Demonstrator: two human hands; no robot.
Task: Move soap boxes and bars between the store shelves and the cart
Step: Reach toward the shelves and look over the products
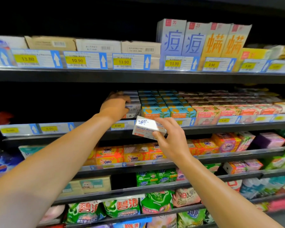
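White soap box [146,127] held in right hand [170,140], in the air just in front of the middle shelf [220,127] lip, beside the 8.00 tag [118,125]. Thumb and fingers clamped on its right end; box tilted, top face toward camera ("Goat Soap" legible on the front).

Left hand [116,105] reaches onto the same shelf, fingers curled over the front box of the white stack [133,109], at the left end of the stocked row. Whether it grips or only rests there: cannot tell.

To the right along the shelf front: teal boxes [168,111], then pink boxes [220,112]. Shelf below: orange OMO bars [110,156]. Top shelf: tall blue cartons [182,40] and yellow cartons [224,41].
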